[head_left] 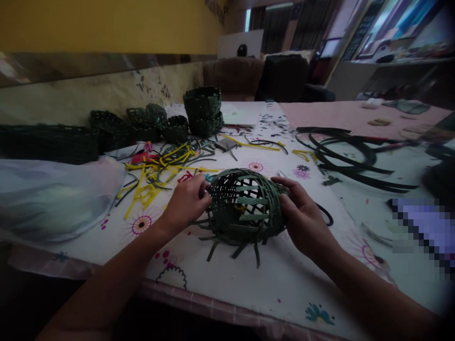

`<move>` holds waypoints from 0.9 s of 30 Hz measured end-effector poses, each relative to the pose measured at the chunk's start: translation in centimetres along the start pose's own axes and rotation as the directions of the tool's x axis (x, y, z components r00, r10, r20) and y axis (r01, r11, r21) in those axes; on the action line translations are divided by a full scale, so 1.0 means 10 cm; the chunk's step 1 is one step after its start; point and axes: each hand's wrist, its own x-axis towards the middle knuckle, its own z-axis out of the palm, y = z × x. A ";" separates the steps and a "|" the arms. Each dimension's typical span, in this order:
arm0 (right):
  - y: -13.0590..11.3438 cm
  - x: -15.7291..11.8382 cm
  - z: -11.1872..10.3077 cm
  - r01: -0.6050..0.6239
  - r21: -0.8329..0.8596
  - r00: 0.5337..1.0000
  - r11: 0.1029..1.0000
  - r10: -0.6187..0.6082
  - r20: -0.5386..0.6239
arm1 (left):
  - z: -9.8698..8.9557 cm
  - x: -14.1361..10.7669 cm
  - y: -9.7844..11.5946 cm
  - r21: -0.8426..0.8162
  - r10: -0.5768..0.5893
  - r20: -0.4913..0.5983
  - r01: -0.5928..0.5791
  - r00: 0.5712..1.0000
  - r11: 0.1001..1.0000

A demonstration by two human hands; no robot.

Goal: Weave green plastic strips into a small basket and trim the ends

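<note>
A dark green basket (pixel 227 225) woven from flat plastic strips lies tilted on the table, its open, loosely latticed side towards me. Several loose strip ends stick out along its lower edge. My right hand (pixel 305 215) grips its right side, with the thumb in front and the fingers over the upper edge. At the basket's left edge, my left hand (pixel 190 201) is closed in a pinch against the weave; the fingertips are partly hidden. A bit of yellow strip (pixel 241 207) shows through the basket's openings.
Yellow strips (pixel 170 161) and green scraps lie in a heap behind my left hand. Several woven baskets (pixel 202 106) stand at the back left, near a filled plastic bag (pixel 60 199). Long dark green strips (pixel 355 156) curl at the right, beyond a blurred-out rectangular item (pixel 426 227).
</note>
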 end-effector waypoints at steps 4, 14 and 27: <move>-0.02 -0.01 0.02 0.005 -0.005 1.000 1.000 -0.005 -0.011 | 0.01 -0.01 0.01 0.027 0.022 -0.009 -0.021 1.000 0.999; -0.01 -0.01 0.04 0.015 0.018 1.000 1.000 -0.015 -0.015 | -0.04 0.01 0.04 -0.006 -0.031 0.067 0.031 0.997 1.000; 0.02 -0.01 0.02 0.011 0.077 1.000 0.997 -0.009 -0.021 | -0.13 0.08 0.10 0.083 -0.132 0.380 0.109 0.915 0.991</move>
